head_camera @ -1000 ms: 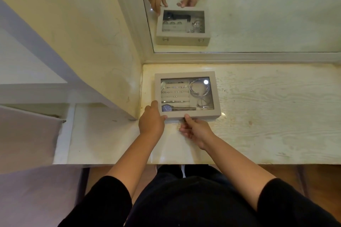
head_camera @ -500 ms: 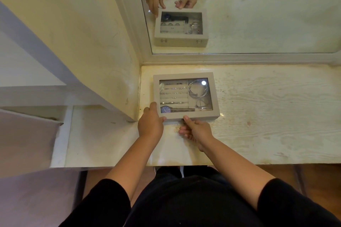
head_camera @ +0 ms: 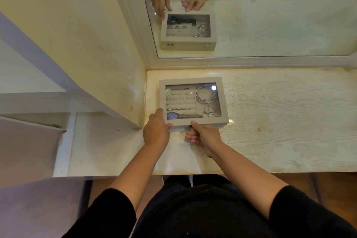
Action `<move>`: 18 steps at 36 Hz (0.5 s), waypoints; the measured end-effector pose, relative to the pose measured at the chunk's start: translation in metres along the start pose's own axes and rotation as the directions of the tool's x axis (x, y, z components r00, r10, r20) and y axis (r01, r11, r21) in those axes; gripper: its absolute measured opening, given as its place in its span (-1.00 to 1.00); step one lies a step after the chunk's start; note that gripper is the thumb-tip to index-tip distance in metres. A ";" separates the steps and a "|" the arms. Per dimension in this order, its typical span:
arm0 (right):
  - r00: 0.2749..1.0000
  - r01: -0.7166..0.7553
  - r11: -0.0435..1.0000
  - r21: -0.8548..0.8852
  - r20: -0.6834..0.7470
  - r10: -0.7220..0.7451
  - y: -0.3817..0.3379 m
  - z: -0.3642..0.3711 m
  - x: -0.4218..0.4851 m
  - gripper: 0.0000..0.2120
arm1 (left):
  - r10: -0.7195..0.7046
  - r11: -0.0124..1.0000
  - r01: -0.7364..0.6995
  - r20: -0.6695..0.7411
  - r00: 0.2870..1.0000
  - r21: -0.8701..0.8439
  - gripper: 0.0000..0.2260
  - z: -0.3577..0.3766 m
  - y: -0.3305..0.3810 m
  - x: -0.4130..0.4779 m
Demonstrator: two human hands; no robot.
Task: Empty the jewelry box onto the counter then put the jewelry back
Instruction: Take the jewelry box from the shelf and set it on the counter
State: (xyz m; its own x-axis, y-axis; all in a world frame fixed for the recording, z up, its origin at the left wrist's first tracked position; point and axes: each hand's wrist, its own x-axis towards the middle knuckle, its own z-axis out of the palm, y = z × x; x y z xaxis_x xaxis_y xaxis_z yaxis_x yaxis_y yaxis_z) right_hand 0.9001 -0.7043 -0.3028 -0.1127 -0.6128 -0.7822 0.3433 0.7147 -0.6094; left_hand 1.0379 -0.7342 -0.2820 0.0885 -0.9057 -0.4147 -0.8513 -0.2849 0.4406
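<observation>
Site: pale wooden counter point(head_camera: 280, 112), grain worn, butted against a wall mirror point(head_camera: 270, 25) at the back and a cream side panel point(head_camera: 77, 35) on the left.

Task item: grey jewelry box point(head_camera: 224, 100), set flat on the counter near the left rear corner, just beside the side panel, a strip of bare wood between it and the mirror frame.

Lid: closed; a clear window is framed by a grey rim, and a spot of lamp glare is noted at the far right of the pane.

Contents seen through window: rows of rings point(head_camera: 181, 98) seated in padded rolls on the left; silver bangles point(head_camera: 205, 93) in the right compartment; a blue-dialled watch point(head_camera: 172, 116) laid along the near strip.

Left hand point(head_camera: 156, 131): near-left corner of the box is gripped; forefinger laid up the left wall, thumb hooked across the near edge, remaining fingers tucked together below.

Right hand point(head_camera: 204, 137): near edge is pinched at mid-front; thumb tip is pressed on the lid rim, other fingers curled close together underneath. A small dark fitting is glimpsed by the thumb; its kind cannot be told.

Mirror view: the box's back wall with two metal hinges point(head_camera: 170, 44) is reflected, both hands shown at its far side.

Observer: black sleeves point(head_camera: 116, 208), forearms bare.
</observation>
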 end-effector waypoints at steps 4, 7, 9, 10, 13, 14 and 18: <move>0.999 -0.043 0.998 0.037 0.017 0.042 -0.003 -0.001 -0.001 -0.73 | -0.003 1.000 0.003 0.010 1.000 -0.024 -0.52 0.000 -0.001 0.000; 0.995 -0.092 0.996 -0.008 0.026 0.092 -0.007 -0.006 -0.001 -0.68 | 0.001 0.999 -0.001 0.016 1.000 -0.052 -0.50 0.000 -0.004 0.001; 0.989 -0.144 0.989 -0.043 0.019 0.145 -0.010 -0.014 -0.001 -0.65 | -0.005 0.995 0.008 0.034 0.999 -0.095 -0.47 0.000 -0.008 0.002; 0.985 -0.171 0.984 -0.053 0.011 0.172 -0.012 -0.019 -0.001 -0.66 | -0.010 0.992 0.015 0.043 0.999 -0.124 -0.46 0.001 -0.009 0.002; 0.979 -0.198 0.976 -0.091 -0.062 0.193 -0.017 -0.036 -0.001 -0.72 | -0.053 0.968 0.068 0.070 0.996 -0.241 -0.46 0.002 -0.013 0.002; 0.981 -0.176 0.977 -0.118 -0.100 0.165 -0.018 -0.042 -0.001 -0.74 | -0.086 0.949 0.108 0.084 0.993 -0.295 -0.47 0.003 -0.014 0.002; 0.972 0.007 0.956 -0.294 -0.223 -0.075 -0.020 -0.059 0.002 -0.64 | -0.203 0.831 0.255 0.159 0.966 -0.494 -0.66 0.006 -0.018 0.002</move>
State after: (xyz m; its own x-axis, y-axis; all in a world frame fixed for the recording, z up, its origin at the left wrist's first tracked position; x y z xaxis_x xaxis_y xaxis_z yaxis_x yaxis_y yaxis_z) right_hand 0.8381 -0.7004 -0.3001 -0.3433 -0.5741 -0.7433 0.0531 0.7783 -0.6257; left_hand 1.0499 -0.7287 -0.2958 0.1761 -0.7676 -0.6163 -0.4291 -0.6233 0.6538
